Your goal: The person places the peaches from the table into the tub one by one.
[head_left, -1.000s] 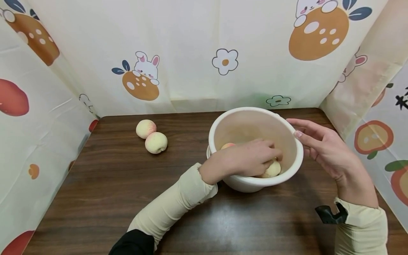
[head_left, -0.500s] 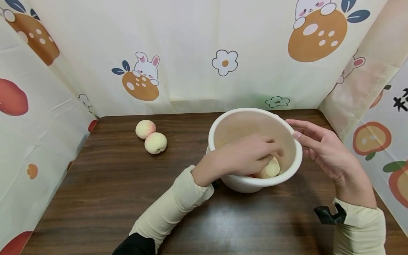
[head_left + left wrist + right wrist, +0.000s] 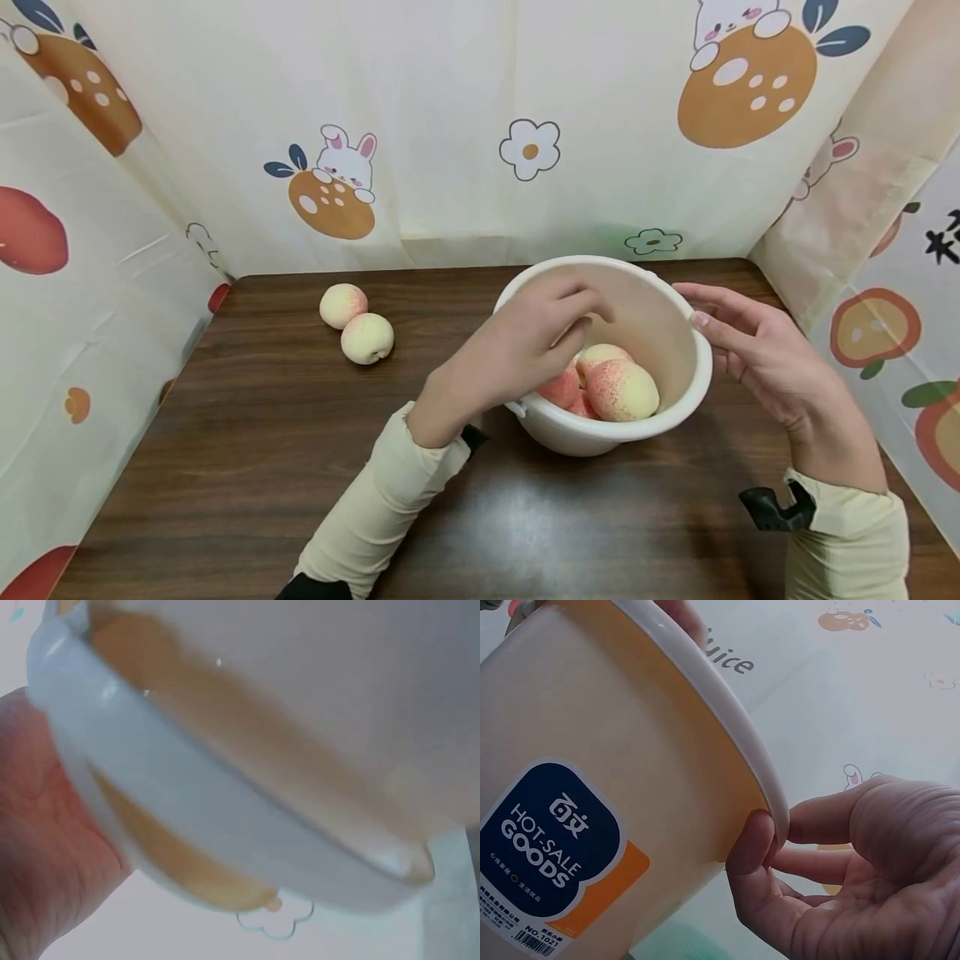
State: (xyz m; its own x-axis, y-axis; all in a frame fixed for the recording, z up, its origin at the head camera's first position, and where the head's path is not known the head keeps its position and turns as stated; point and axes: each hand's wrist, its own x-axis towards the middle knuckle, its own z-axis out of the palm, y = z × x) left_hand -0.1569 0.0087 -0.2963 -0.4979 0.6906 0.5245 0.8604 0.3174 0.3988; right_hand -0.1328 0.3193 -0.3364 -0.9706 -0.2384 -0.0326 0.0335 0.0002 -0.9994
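Note:
A white plastic bucket (image 3: 663, 417) stands right of centre on the table in the head view. Several peaches (image 3: 622, 390) lie inside it, cream and pink. Above the bucket's left part is my left hand (image 3: 525, 337), its fingers loosely bent and nothing in its grasp; it hides part of the opening. In the left wrist view, the rim (image 3: 187, 772) fills much of the picture beside that hand (image 3: 52, 832). My right hand (image 3: 772, 358) pinches the rim on the right side. The right wrist view shows thumb and fingers of this hand (image 3: 855, 877) on either side of the rim.
Two peaches (image 3: 367, 338) touch each other at the back left of the dark wooden table (image 3: 247, 467). Printed curtains (image 3: 442, 100) hang behind the table and along both sides. A label (image 3: 555, 836) is stuck on the bucket's outer wall.
My left hand has risen from inside the bucket and drawn back to the left, uncovering the peaches there. The right hand keeps its hold on the rim.

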